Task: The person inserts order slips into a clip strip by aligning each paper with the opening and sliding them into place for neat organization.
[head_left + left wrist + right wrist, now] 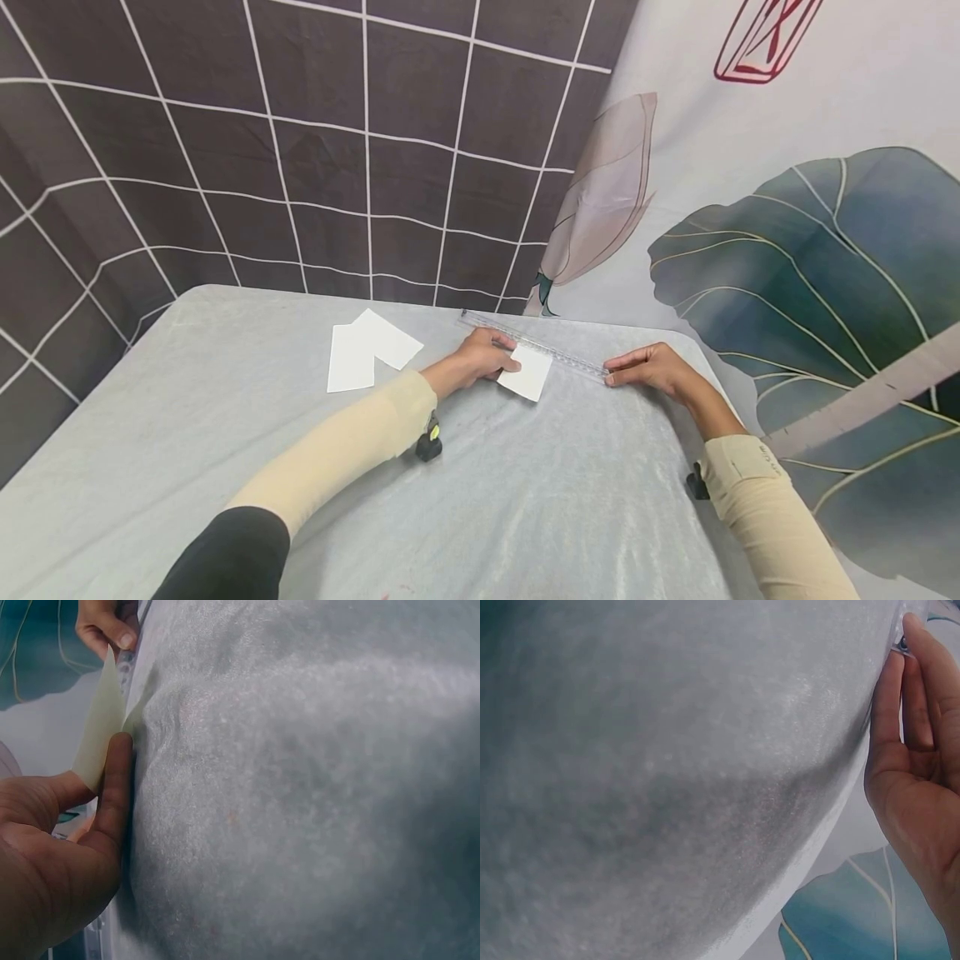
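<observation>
A small white paper piece (529, 374) is pinched between the thumb and fingers of my left hand (480, 358). In the left wrist view the paper (103, 724) stands tilted up off the cloth. A clear ruler (558, 351) lies slantwise along the paper's far edge, passing behind my left fingers. At the ruler's near right end, my right hand (652, 369) pinches it between thumb and fingertips. The right wrist view shows that ruler end only at its top edge, between the thumb and fingers of the right hand (922, 765).
Two white paper pieces, one upright rectangle (350, 360) and one slanted (392, 337), overlap left of my left hand. A pale grey cloth (487, 500) covers the table. Behind it hang a dark gridded curtain (315, 167) and a leaf-printed white one (795, 250).
</observation>
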